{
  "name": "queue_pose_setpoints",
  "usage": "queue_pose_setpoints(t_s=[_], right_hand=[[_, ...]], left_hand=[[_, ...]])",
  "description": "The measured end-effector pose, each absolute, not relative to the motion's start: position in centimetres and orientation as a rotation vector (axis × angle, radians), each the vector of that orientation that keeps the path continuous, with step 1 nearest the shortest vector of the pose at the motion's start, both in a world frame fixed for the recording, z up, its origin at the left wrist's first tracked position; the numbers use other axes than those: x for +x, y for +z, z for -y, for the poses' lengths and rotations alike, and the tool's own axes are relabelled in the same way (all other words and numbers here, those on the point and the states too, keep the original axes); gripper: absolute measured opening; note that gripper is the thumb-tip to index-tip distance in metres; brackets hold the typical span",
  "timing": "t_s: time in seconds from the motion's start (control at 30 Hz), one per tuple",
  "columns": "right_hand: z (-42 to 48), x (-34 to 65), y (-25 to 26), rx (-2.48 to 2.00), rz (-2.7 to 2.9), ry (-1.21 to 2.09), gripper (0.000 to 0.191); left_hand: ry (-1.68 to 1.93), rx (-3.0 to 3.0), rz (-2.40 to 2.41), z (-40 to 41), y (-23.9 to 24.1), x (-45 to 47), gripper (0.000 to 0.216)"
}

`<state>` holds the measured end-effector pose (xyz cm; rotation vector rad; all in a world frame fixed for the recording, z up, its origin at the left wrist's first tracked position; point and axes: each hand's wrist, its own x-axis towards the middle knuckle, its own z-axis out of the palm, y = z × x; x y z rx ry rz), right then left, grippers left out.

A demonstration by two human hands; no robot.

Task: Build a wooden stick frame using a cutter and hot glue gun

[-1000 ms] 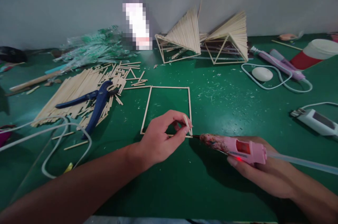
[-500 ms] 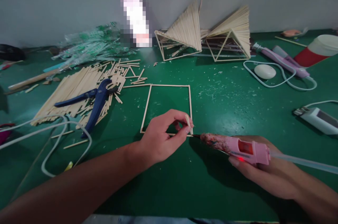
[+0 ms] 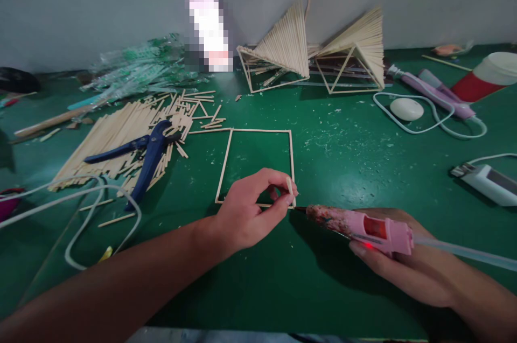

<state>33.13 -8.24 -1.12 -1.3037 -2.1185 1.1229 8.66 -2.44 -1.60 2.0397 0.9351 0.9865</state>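
A square frame of thin wooden sticks (image 3: 227, 157) lies flat on the green table (image 3: 343, 170). My left hand (image 3: 248, 211) rests at its near right corner, thumb and forefinger pinched on a short wooden stick (image 3: 289, 185) held upright. My right hand (image 3: 398, 265) grips a pink hot glue gun (image 3: 363, 226) lying low over the table. The gun's nozzle points left and its tip sits right at that corner of the frame, just under my left fingertips. A clear glue stick trails out of the gun's back to the right.
A heap of loose wooden sticks (image 3: 117, 138) with blue cutters (image 3: 141, 157) on it lies at the left, white cable (image 3: 81, 208) in front. Two finished stick structures (image 3: 315, 52) stand at the back wall. A white device (image 3: 487, 181), purple tool (image 3: 436, 95) and red cup (image 3: 484, 76) sit right.
Almost nothing moved. My left fingers tipped the short stick slightly nearer the frame's corner; the glue gun stays in place.
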Motion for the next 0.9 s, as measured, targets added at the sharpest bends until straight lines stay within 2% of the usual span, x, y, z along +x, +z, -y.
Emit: queue_pose_setpoints(t_s=[0.9], right_hand=[[8.46,33.11,-1.50,-1.374,2.086,1.068,0.042]], left_hand=[[1.001,2.051,-0.902,2.53,-1.69,8.65,0.012]])
